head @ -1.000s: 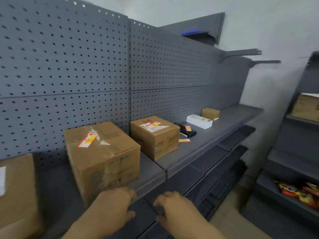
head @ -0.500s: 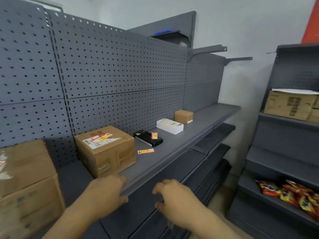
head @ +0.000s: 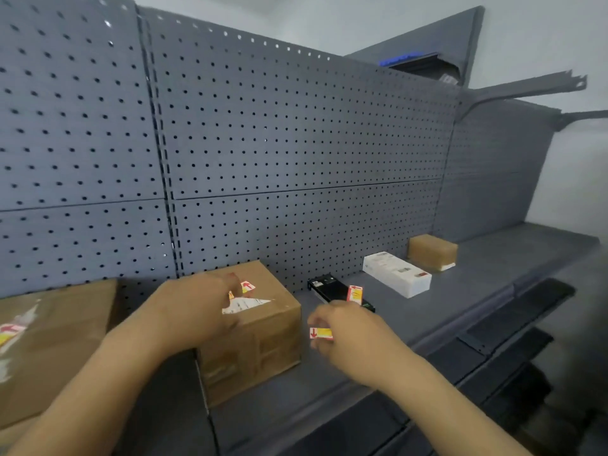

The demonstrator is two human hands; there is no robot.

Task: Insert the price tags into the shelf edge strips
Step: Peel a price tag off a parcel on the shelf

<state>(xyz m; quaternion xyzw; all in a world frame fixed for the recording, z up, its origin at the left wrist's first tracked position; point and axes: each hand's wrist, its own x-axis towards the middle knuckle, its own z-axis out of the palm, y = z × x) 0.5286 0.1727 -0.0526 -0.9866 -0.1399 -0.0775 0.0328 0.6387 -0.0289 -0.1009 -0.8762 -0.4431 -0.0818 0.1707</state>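
While both hands reach over the grey shelf [head: 460,291], head view shows the right hand [head: 348,334] curled, fingers pinching a red-and-yellow price tag [head: 320,333] above the shelf's front half, just right of the middle cardboard box [head: 260,340]; left hand [head: 197,311] lies over the top of that box, fingers bent at a second tag [head: 247,287] by the torn white label [head: 245,304]; blur hides whether the fingertips grip it or only touch it; third tag [head: 355,294] stands on a black box [head: 329,289] near the shelf's back edge, against the pegboard [head: 296,143]; white box [head: 396,278] sits further right along the back, small brown box [head: 432,255] beyond it toward the far end; bigger cardboard box [head: 49,350] at the left edge of the shelf with another red-yellow tag [head: 10,332] on its top; shelf's front edge strip [head: 437,340] runs diagonally below the right forearm; lower shelves [head: 513,320] step down at right; two bare brackets [head: 526,88] stick out from the upper right of the pegboard; blue item [head: 399,59] on the top corner shelf, too blurred to tell.
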